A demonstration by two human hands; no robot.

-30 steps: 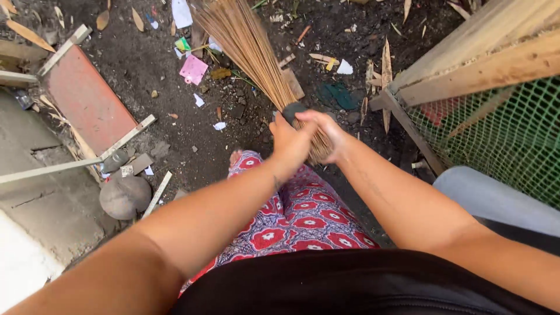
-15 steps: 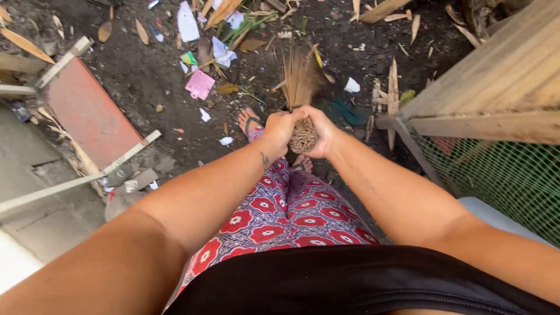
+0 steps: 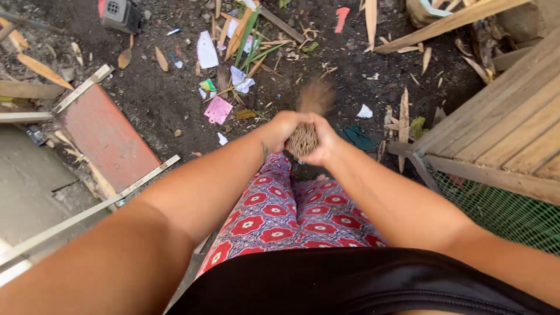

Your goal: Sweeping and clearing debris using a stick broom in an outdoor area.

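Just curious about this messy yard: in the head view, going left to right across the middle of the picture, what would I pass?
Reddish board → pink paper scrap → left hand → stick broom bundle → right hand → white paper scrap → wooden slatted frame.

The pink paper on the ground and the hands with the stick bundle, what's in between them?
In the head view, between the pink paper and the hands gripping the stick bundle lie dark dirt, a brown dry leaf and a white scrap.
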